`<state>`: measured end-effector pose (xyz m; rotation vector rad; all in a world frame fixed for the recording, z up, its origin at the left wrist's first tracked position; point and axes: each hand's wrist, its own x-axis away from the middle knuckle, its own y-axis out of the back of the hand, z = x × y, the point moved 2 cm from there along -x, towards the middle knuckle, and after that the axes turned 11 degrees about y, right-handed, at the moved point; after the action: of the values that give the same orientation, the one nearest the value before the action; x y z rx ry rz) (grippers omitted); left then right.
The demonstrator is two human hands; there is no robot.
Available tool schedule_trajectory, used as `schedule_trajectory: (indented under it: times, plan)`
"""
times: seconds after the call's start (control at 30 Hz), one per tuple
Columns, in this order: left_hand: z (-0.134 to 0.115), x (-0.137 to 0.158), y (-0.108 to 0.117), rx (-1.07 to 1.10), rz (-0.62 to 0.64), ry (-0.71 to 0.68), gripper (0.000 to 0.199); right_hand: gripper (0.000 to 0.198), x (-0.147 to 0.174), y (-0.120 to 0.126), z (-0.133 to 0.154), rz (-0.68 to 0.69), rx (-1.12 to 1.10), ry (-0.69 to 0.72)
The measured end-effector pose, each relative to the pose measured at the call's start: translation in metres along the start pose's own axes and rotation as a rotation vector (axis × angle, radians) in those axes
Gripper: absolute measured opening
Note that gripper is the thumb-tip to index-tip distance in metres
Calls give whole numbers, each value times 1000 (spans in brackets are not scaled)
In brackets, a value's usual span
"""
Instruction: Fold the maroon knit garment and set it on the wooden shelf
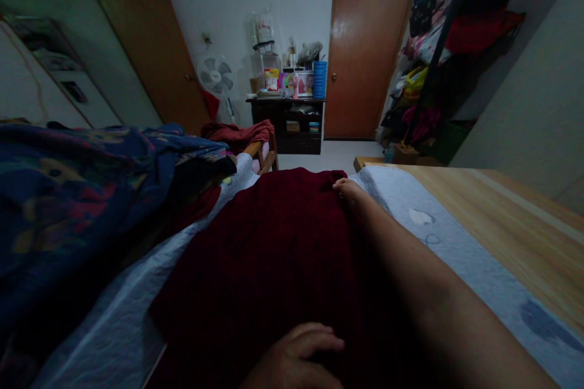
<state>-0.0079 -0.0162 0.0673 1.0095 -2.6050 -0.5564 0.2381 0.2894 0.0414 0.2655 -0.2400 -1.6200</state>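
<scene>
A dark red cloth [278, 243], possibly a garment, is spread over the pale patterned bedsheet [406, 194] in front of me. At its far right corner, my right hand [349, 189] is closed, the fingertips pinching the edge. My left hand [301, 355] rests on the near part of the cloth, low in the view, with its fingers stretched out and apart. The bottom of the frame cuts off part of that hand. The cloth's near end is dark and hard to make out.
On the left lies a heap of blue floral fabric [68, 188] and dark clothes. A reddish cloth [241, 132] hangs over a wooden frame. A wooden board [515, 206] borders the sheet on the right. Farther off are a fan [216, 76], a dark cabinet [285, 137] and hanging bags [479, 30].
</scene>
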Motion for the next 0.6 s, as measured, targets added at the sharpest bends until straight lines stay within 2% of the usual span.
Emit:
schedule_trajectory:
  times: [0.1, 0.17, 0.3, 0.43, 0.53, 0.6]
  plan:
    - [1, -11, -20, -218, 20, -64, 31, 14, 25, 7, 3, -1, -115, -22]
    - [-1, -18, -33, -333, -22, -74, 36, 14, 44, 10, 7, 5, -170, -46]
    - [-19, -22, -58, -539, -216, -118, 36, 12, 89, 16, 15, 9, -210, -94]
    - [-42, -21, -76, -650, -367, -149, 27, 18, 140, 26, 21, 52, -173, -146]
    - [-50, -23, -87, -711, -415, -157, 18, 30, 179, 31, 22, 142, -69, -185]
    - [-51, -25, -94, -743, -410, -157, 15, 39, 203, 31, 21, 168, 18, -162]
